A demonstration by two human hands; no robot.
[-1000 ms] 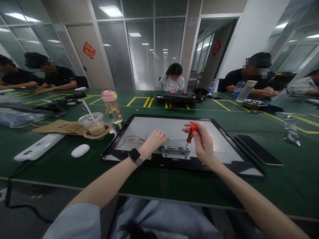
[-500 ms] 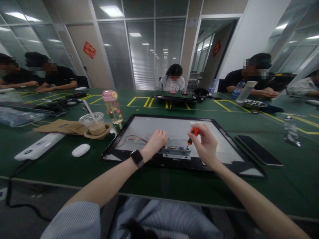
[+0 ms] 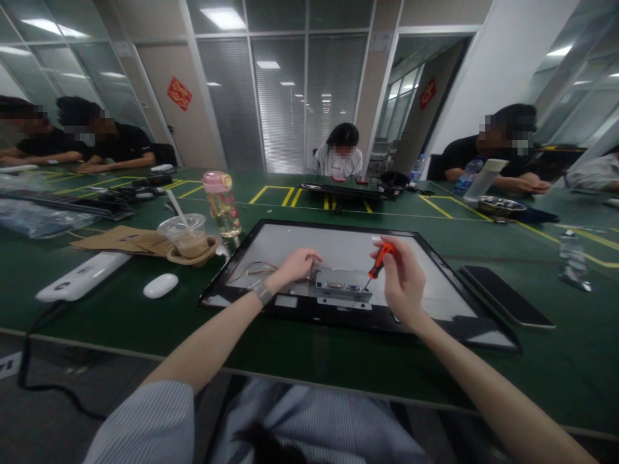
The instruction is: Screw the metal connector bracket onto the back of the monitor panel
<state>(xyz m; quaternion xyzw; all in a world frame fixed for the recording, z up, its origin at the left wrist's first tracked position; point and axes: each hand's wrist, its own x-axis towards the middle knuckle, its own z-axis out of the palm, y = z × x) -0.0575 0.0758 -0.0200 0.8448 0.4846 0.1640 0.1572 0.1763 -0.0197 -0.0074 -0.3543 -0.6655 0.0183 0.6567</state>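
My right hand (image 3: 405,280) is closed around an orange and black screwdriver (image 3: 380,261), its tip pointing down to the right end of the row of ports on a metal bracket (image 3: 343,298). At the bracket's left upper corner my left hand (image 3: 296,265) is closed, thumb and fingers pinching the edge; the exact contact is partly hidden. The bracket stands near the front edge of a flat display panel (image 3: 290,241) with a black frame and pale grey back. Thin wires (image 3: 254,267) lie on the panel left of my left hand.
Left of the panel are a white mouse (image 3: 160,285), an iced drink cup (image 3: 182,231), a pink-lidded bottle (image 3: 222,203) and a long white device (image 3: 82,277) with a black cable. A dark phone (image 3: 505,295) lies right. Several people sit around the green table (image 3: 570,361).
My left hand has shifted left and turned at the wrist, uncovering more of the bracket. The screwdriver now leans more, its handle slightly right. The view has shifted a little.
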